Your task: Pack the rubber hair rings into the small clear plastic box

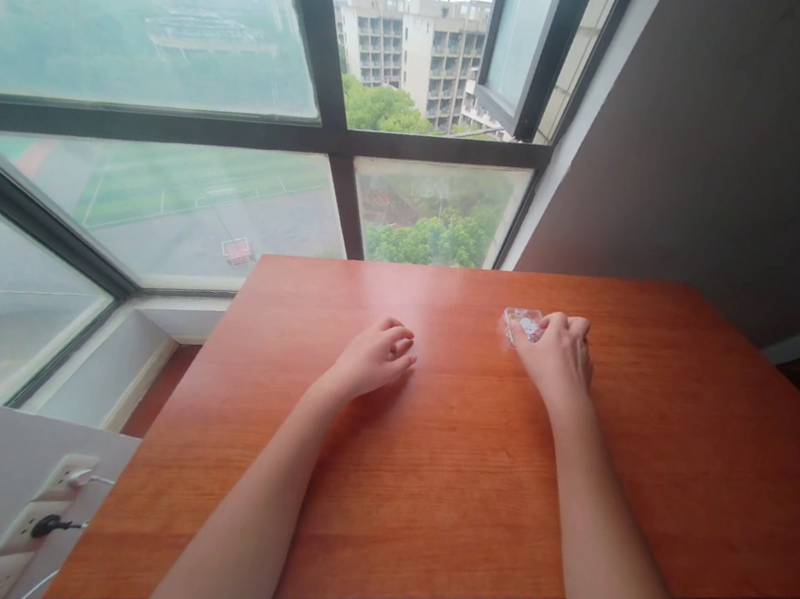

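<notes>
A small clear plastic box, with whitish and coloured bits showing in or on it, is at the far part of the brown wooden table. My right hand grips its right side, thumb on the near side and fingers curled over behind; the hand partly covers the box. What is inside cannot be made out. To the left, my left hand is over the tabletop with loosely bent fingers slightly apart. It holds nothing.
A dark-framed window lies beyond the table's far edge, with one pane swung open. At the right is a grey wall. Wall sockets with plugs and cables are at the lower left, beside the table's edge.
</notes>
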